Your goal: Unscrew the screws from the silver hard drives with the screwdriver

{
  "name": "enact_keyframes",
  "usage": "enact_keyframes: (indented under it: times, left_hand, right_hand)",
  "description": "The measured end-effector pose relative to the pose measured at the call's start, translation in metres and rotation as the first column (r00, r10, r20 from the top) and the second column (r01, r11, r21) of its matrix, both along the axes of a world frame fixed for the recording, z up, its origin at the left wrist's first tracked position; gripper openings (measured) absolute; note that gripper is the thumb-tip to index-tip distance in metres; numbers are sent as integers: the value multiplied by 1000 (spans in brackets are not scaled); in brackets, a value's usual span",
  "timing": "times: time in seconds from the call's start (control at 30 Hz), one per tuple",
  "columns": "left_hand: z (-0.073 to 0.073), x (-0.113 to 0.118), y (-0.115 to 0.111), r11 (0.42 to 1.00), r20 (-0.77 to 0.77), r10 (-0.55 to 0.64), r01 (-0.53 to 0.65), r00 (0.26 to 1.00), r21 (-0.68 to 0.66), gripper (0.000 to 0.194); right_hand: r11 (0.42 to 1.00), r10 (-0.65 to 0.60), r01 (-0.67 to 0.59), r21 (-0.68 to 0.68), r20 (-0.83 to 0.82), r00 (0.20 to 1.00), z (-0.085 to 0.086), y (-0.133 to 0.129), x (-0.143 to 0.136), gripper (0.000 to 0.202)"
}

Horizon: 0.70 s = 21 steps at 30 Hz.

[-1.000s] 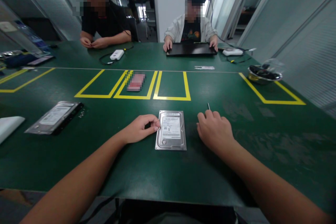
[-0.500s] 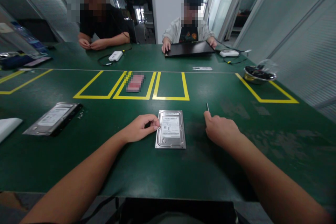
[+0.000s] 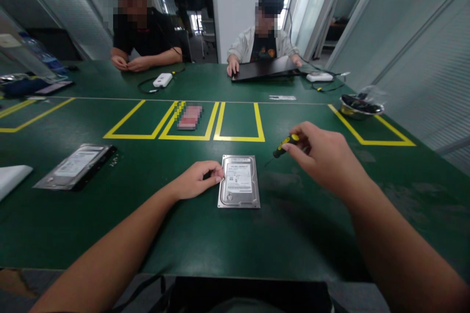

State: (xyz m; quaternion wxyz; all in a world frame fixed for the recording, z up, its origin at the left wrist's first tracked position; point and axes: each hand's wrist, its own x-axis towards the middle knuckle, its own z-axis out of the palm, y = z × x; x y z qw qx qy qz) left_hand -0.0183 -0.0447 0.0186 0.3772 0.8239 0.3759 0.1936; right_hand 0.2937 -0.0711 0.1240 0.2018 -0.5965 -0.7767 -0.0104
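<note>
A silver hard drive (image 3: 238,181) with a white label lies flat on the green table in front of me. My left hand (image 3: 203,178) rests beside it, its curled fingers gripping the drive's left edge. Up and to the right, my right hand (image 3: 323,151) holds a yellow-and-black screwdriver (image 3: 284,146) by the handle. The thin shaft slants down to the left, its tip above the table near the drive's upper right corner, apart from it.
At left lies another hard drive (image 3: 75,166) with tiny screws (image 3: 114,160) beside it. A metal bowl (image 3: 362,112) of dark items stands at right. Yellow tape (image 3: 238,138) marks boxes around a pinkish pixelated item (image 3: 190,117). Across the table, one person holds a dark panel (image 3: 266,68).
My right hand has risen and turned, bringing the screwdriver handle into view with its tip toward the hard drive. My left hand has stayed at the drive's edge.
</note>
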Motion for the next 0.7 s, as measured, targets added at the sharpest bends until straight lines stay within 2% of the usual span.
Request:
enact_keyframes:
  times: [0.2,0.33,0.53,0.7]
  left_hand:
    - [2,1,-1,1000,-11,9,-10,1000,-13,14]
    - [1,0,-1,1000,-11,10,-10,1000,-13,14]
    - [1,1,0,1000,-15,18,-18,1000,-6,12]
    - [1,1,-1,1000,-12,24,-24,1000,-8,13]
  right_hand:
    - [980,185,-162,115,-233,955,27,-2,-17,20]
    - [950,310,-290,115,-274,910,36,-2,-33,19]
    - [924,382,-357,137,-280,881,39,0,-58,16]
    - [897,442,-421,134,-303,844,32,2,-67,16]
